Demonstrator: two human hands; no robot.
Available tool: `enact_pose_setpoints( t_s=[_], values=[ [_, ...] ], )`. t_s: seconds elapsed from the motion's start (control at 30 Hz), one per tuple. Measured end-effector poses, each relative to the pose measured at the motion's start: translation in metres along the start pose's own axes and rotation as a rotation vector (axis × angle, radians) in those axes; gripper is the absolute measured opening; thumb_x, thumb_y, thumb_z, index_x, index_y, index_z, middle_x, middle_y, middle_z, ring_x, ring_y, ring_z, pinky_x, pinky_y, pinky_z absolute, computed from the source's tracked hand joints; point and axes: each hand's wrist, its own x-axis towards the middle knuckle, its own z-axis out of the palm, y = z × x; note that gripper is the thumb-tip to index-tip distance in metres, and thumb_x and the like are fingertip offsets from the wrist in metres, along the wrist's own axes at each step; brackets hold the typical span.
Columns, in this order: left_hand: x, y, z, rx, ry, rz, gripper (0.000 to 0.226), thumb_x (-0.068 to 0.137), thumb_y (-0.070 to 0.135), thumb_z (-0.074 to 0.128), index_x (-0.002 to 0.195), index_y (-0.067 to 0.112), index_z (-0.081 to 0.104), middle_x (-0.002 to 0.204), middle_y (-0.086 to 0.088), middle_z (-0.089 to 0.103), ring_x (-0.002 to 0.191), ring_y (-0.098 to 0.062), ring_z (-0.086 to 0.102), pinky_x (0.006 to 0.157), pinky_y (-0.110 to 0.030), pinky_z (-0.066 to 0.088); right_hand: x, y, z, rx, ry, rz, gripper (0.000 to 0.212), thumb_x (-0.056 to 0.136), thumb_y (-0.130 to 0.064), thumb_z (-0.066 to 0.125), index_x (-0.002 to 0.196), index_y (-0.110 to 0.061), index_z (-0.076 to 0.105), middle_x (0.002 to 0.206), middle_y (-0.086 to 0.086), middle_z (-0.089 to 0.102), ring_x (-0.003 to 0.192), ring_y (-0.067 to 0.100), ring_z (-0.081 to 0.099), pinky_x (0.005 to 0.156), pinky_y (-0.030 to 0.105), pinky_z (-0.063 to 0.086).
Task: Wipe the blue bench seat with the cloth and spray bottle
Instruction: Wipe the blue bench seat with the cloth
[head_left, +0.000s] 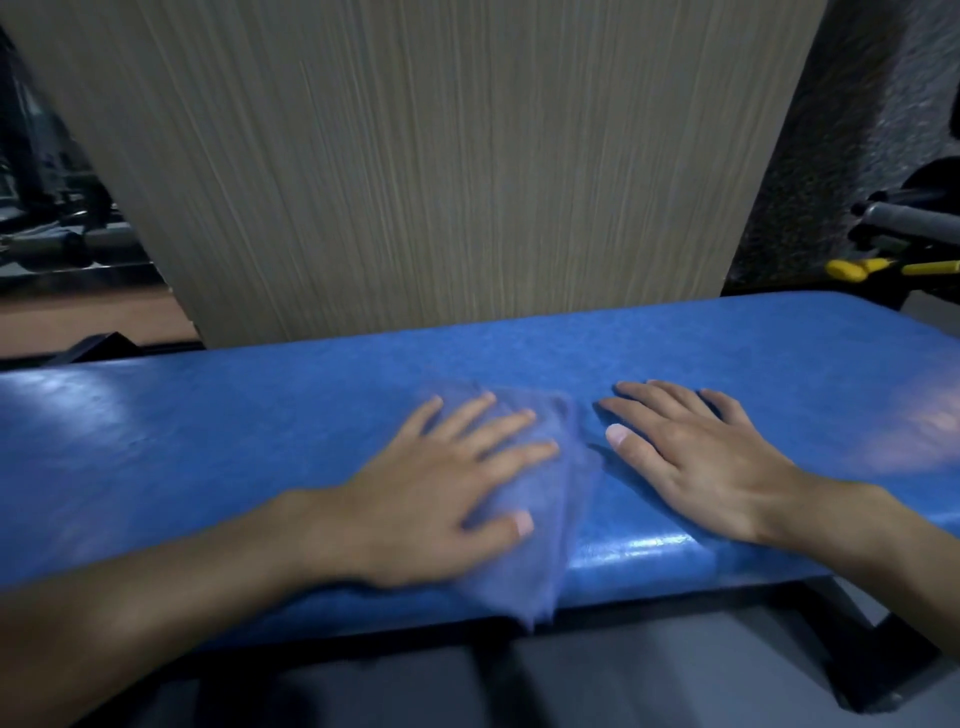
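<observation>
Blue bench seat ran across the room from left to right in front of the person, its padded top glossy, with pale sheen near the left end and again at the right. On its middle lay the cloth, thin, blue and nearly the colour of the seat, blurred at its edges. One corner of it hung down over the near edge of the bench.

Both hands were flat on the bench, fingers straight and spread, gripping nothing. The left hand pressed down on top of the cloth, covering most of its left part. The right hand rested palm down on the bare seat just beside the cloth's right edge. Whether its thumb touched the cloth I could not tell. The two hands lay close together but apart, fingertips pointing away from the person.

Behind the bench stood a tall wood-grain panel. Off to the right, past the far end, sat a grey bar and something yellow-handled. A dark frame showed under the seat, over a grey floor.
</observation>
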Motion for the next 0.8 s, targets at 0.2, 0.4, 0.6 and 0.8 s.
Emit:
enact_pose_setpoints(
  t_s=[0.2, 0.4, 0.6, 0.8],
  values=[
    [0.005, -0.023, 0.000, -0.069, 0.016, 0.034, 0.068, 0.084, 0.073, 0.016, 0.148, 0.054, 0.008, 0.162, 0.024, -0.002, 0.150, -0.007, -0.009, 0.121, -0.044, 0.000, 0.002, -0.009, -0.003, 0.014, 0.012, -0.013, 0.103, 0.066, -0.078, -0.024, 0.150, -0.038, 0.019, 0.158, -0.019, 0.019, 0.146, 0.004, 0.008, 0.119, 0.042, 0.004],
    [0.052, -0.160, 0.018, -0.099, 0.124, -0.420, 0.081, 0.074, 0.078, 0.012, 0.146, 0.046, 0.031, 0.157, 0.012, 0.032, 0.145, -0.013, 0.024, 0.115, -0.052, 0.022, 0.000, -0.016, 0.005, -0.018, -0.033, -0.031, 0.093, 0.070, -0.075, -0.020, 0.147, -0.041, 0.019, 0.160, -0.019, 0.008, 0.147, 0.005, -0.002, 0.119, 0.043, 0.001],
    [0.060, -0.164, 0.022, -0.078, 0.050, -0.583, 0.066, 0.089, 0.066, 0.019, 0.149, 0.042, 0.026, 0.158, 0.011, 0.028, 0.145, -0.019, 0.021, 0.113, -0.060, 0.018, 0.001, -0.018, 0.004, -0.020, -0.026, -0.028, 0.084, 0.074, -0.070, -0.014, 0.145, -0.041, 0.021, 0.159, -0.018, 0.010, 0.146, 0.006, -0.001, 0.119, 0.044, 0.003],
    [0.004, -0.043, 0.004, -0.016, 0.012, -0.164, 0.080, 0.077, 0.072, 0.000, 0.153, 0.046, 0.008, 0.164, 0.013, 0.005, 0.151, -0.016, 0.000, 0.120, -0.048, 0.006, 0.002, -0.017, 0.004, -0.011, -0.022, -0.028, 0.088, 0.072, -0.071, -0.017, 0.146, -0.041, 0.022, 0.158, -0.019, 0.012, 0.145, 0.005, 0.001, 0.118, 0.044, 0.004]
  ],
)
